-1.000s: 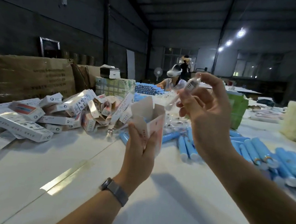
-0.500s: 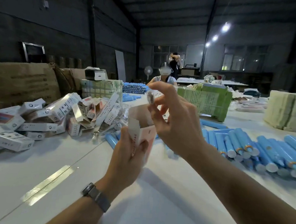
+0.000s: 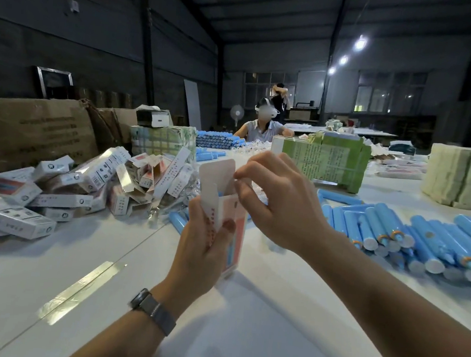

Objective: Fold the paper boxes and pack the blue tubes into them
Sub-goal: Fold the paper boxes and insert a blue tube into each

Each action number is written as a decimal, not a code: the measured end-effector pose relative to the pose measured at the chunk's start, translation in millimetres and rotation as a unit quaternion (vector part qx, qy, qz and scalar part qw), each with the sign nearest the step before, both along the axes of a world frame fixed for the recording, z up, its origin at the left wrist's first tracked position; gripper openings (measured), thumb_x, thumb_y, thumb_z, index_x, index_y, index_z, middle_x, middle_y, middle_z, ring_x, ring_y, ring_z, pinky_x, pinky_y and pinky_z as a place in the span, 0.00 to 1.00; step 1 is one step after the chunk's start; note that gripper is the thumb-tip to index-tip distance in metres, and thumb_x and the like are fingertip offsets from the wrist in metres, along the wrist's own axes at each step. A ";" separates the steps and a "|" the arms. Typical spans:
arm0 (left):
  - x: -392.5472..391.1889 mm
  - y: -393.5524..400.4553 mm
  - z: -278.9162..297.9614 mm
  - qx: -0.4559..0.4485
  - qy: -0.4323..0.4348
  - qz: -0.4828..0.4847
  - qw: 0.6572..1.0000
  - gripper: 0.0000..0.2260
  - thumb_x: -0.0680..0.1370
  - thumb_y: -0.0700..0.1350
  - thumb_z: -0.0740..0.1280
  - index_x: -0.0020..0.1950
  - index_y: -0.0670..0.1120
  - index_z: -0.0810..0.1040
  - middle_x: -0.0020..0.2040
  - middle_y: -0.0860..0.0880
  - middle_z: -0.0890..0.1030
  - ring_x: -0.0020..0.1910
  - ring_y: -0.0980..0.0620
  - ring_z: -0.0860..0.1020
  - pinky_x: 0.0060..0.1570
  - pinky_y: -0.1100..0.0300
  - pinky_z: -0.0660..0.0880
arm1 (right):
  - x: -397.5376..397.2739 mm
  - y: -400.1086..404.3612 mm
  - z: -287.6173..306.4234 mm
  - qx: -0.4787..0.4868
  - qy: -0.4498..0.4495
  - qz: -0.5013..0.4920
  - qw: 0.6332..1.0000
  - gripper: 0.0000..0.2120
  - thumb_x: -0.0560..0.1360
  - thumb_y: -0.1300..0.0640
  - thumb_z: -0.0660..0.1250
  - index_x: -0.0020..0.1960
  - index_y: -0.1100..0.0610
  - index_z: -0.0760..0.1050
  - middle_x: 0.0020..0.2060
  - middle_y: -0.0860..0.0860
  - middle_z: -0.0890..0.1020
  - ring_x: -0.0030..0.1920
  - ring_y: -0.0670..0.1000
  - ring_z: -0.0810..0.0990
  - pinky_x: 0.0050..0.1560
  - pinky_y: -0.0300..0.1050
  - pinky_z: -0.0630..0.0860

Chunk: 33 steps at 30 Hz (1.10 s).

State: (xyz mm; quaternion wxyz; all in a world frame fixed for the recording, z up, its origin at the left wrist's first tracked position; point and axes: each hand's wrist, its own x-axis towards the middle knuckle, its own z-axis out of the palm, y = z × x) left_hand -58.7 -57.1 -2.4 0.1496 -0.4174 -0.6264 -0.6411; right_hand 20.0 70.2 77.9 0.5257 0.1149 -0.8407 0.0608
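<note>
We see the left hand [image 3: 205, 241] wrapped around an upright box [image 3: 230, 229], thumb on its front face, holding it just above the table [image 3: 242, 337]. The box's top flap [image 3: 217, 176] stands open, and a sliver of blue shows inside the mouth. The right hand [image 3: 278, 202] sits at the box's upper right edge, fingers curled and fingertips [image 3: 241, 176] pinching at the open top; what they pinch we cannot tell, since it is too small and partly hidden.

Loose blue tubes [image 3: 396, 231] lie in a row on the table to the right, near the right forearm, with a few more tubes just behind the box. A heap of boxes [image 3: 83, 189] covers the table's left side, near the left hand but not touching it. A green carton [image 3: 325, 158] stands behind the right hand.

We find bare tabletop below both wrists and toward the near edge. A watch [image 3: 155, 311] sits on the left wrist. Another person [image 3: 264, 123] sits at the far end.
</note>
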 end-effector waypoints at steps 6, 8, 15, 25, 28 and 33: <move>-1.8 -1.0 4.8 0.029 0.045 -0.010 0.999 0.19 0.80 0.46 0.62 0.67 0.55 0.59 0.53 0.68 0.75 0.53 0.59 0.80 0.44 0.65 0.79 | -1.3 0.8 -4.2 0.015 -0.048 0.011 0.999 0.08 0.77 0.53 0.65 0.48 0.57 0.80 0.52 0.52 0.79 0.50 0.55 0.76 0.42 0.56 0.77; -0.8 -1.3 6.7 0.049 0.057 0.005 0.997 0.23 0.81 0.46 0.65 0.71 0.54 0.56 0.58 0.64 0.75 0.54 0.59 0.81 0.44 0.66 0.79 | -3.5 2.2 -5.1 -0.023 -0.067 0.041 0.997 0.07 0.77 0.56 0.66 0.50 0.57 0.80 0.51 0.51 0.79 0.49 0.54 0.78 0.44 0.56 0.77; 0.3 -4.8 8.0 0.046 0.064 0.018 0.997 0.29 0.81 0.48 0.63 0.76 0.58 0.51 0.68 0.53 0.74 0.57 0.61 0.81 0.47 0.66 0.80 | -9.3 3.8 -12.8 -0.186 -0.109 0.137 0.967 0.17 0.77 0.58 0.69 0.64 0.49 0.71 0.47 0.39 0.78 0.40 0.43 0.80 0.42 0.49 0.81; -3.2 -7.4 10.2 0.033 0.068 -0.036 0.997 0.11 0.82 0.45 0.59 0.62 0.57 0.65 0.55 0.59 0.77 0.54 0.55 0.82 0.45 0.59 0.82 | -8.3 9.6 -14.3 -0.282 -0.169 0.232 0.915 0.17 0.76 0.56 0.72 0.58 0.40 0.72 0.52 0.44 0.81 0.46 0.49 0.81 0.46 0.48 0.82; -4.4 -8.5 10.8 0.041 0.048 -0.066 0.996 0.09 0.82 0.46 0.59 0.61 0.56 0.64 0.56 0.54 0.77 0.55 0.52 0.81 0.45 0.60 0.81 | -8.5 8.5 -15.1 -0.279 -0.166 0.239 0.915 0.18 0.75 0.55 0.73 0.57 0.38 0.71 0.51 0.44 0.81 0.46 0.49 0.82 0.44 0.41 0.81; -4.3 -9.9 11.3 0.041 0.031 -0.090 0.995 0.11 0.82 0.46 0.59 0.59 0.62 0.65 0.54 0.56 0.78 0.53 0.51 0.81 0.45 0.60 0.81 | -8.3 9.4 -15.7 -0.284 -0.162 0.235 0.916 0.15 0.74 0.54 0.73 0.57 0.42 0.72 0.50 0.43 0.81 0.46 0.47 0.82 0.43 0.37 0.79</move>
